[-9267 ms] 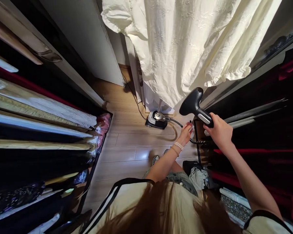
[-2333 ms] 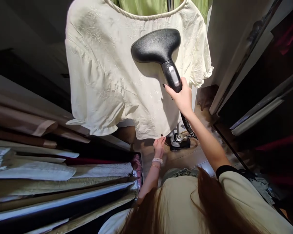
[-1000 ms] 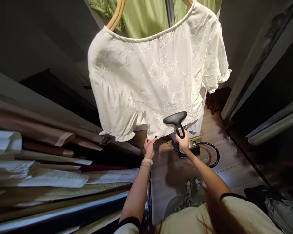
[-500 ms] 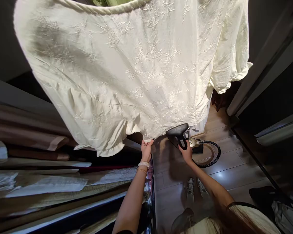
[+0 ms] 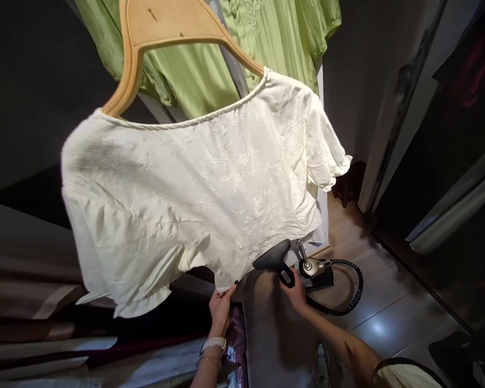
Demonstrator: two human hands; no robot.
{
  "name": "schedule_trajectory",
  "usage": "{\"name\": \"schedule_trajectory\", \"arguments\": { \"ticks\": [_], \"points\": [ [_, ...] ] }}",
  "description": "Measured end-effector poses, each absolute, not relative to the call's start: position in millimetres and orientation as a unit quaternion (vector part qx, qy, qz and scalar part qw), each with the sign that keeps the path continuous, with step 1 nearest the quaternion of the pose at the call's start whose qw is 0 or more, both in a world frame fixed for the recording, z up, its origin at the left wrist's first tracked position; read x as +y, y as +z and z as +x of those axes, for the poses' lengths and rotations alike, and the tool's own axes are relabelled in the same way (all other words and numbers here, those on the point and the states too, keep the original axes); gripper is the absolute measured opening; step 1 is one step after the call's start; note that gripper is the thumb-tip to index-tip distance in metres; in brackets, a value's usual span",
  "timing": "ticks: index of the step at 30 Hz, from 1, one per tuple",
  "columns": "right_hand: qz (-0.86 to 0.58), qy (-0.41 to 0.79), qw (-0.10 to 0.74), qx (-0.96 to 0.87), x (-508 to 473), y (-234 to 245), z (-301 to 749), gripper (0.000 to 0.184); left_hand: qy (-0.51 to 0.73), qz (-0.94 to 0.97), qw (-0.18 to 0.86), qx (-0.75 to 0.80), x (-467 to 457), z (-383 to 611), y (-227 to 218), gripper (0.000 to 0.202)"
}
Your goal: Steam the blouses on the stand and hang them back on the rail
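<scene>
A cream embroidered blouse [image 5: 210,194] hangs on a wooden hanger [image 5: 153,32] in front of a green garment [image 5: 242,48]. My left hand [image 5: 220,307] pinches the blouse's bottom hem and holds it taut. My right hand [image 5: 297,291] is closed round the handle of a black steamer head [image 5: 272,257], which sits just under the hem, to the right of my left hand. The steamer's ribbed black hose [image 5: 347,296] loops across the floor to its base [image 5: 317,269].
Racks of hanging garments [image 5: 44,302] crowd the left side, and dark clothing hangs on the right [image 5: 448,178]. A metal pole [image 5: 226,59] runs behind the blouse. Wooden floor [image 5: 388,323] shows between them. Dark clothing [image 5: 464,361] lies at the bottom right.
The view has tilted up, so the hanger and green garment now show. My left hand still holds the hem, and the steamer head stays low beside it.
</scene>
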State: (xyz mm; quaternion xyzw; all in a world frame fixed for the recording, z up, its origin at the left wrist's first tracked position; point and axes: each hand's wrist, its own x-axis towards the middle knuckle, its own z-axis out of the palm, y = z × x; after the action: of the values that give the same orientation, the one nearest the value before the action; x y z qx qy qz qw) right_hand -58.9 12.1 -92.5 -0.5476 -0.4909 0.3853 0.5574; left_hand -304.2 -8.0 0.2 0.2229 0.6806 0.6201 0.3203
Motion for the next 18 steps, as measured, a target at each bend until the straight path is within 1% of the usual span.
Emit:
{"name": "schedule_trajectory", "arguments": {
  "ticks": [3,6,9,12,13,14,16,18],
  "points": [
    [-0.532,0.382,0.564,-0.503,26.2,-72.9,-59.8,0.046,0.615,0.226,0.316,0.686,-10.0,-302.7,6.0,0.027],
    [-0.556,0.386,0.555,-0.484,36.6,-59.5,-54.7,0.041,0.617,0.227,0.308,0.687,-7.1,-301.0,11.1,0.028],
    [-0.587,0.371,0.558,-0.454,27.8,-60.3,-36.7,0.037,0.621,0.212,0.299,0.693,-5.1,-304.5,13.0,0.028],
    [-0.625,0.335,0.584,-0.395,11.0,-59.5,-0.3,0.043,0.624,0.174,0.277,0.710,-11.9,-310.4,5.7,0.024],
    [-0.638,0.321,0.590,-0.376,7.5,-54.9,16.2,0.046,0.612,0.162,0.284,0.720,-16.2,-310.0,0.7,0.021],
    [-0.650,0.307,0.593,-0.364,5.7,-47.3,34.9,0.049,0.590,0.157,0.307,0.730,-21.0,-306.7,-5.0,0.018],
    [-0.669,0.274,0.591,-0.359,7.4,-23.0,76.5,0.053,0.525,0.179,0.393,0.733,-28.4,-287.6,-16.0,0.016],
    [-0.686,0.232,0.589,-0.361,13.7,10.2,120.1,0.056,0.463,0.235,0.498,0.694,-27.6,-248.0,-20.4,0.023]
  ]
}}
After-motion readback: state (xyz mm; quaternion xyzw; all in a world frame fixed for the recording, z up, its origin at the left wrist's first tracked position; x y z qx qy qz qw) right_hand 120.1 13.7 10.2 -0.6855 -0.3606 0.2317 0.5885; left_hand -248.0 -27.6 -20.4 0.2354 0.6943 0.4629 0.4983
